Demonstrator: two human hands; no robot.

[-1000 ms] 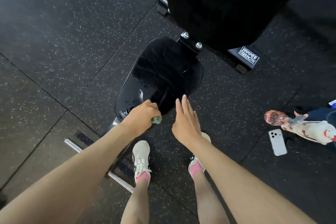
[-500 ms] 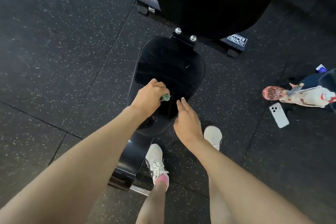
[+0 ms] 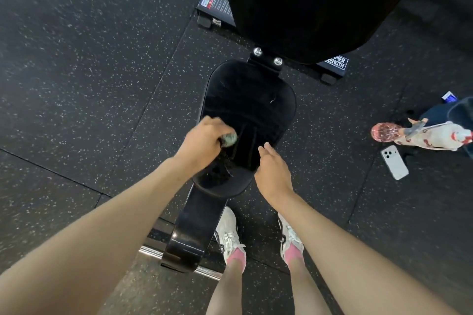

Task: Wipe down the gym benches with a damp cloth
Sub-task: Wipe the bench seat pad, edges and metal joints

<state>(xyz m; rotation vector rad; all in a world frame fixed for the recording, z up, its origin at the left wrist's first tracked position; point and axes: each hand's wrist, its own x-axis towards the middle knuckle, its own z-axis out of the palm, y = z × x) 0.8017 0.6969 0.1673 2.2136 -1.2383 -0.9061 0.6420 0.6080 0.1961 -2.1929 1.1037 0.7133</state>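
On the black seat pad (image 3: 249,110), near its left edge, the L hand (image 3: 203,142) is clenched round the cloth (image 3: 229,138); only a small grey-green wad shows past the fingers, rest hidden in the fist. R hand (image 3: 273,172) is relaxed w/ fingers straight, holding nothing, over the pad's right near edge; can't tell if it touches. Backrest pad (image 3: 320,2) rises beyond.

Cloth looks light, soft and limp, so prob. best bunched in the palm w/ a flat face pressed down, not pinched by a corner, or it'll flop and smear. Being damp it should drag a bit on the cover rather than slide. Seat pad reads as smooth, glossy vinyl over foam: prob. gives slightly under pressure, looks bolted at the far end so it shouldn't shift, likely slick where wet. Free hand could steady on the rim. Phone (image 3: 394,162) and a pink-and-white object (image 3: 422,135), poss. a bottle, lie on the speckled floor (image 3: 76,59) to the right, well apart from the seat pad
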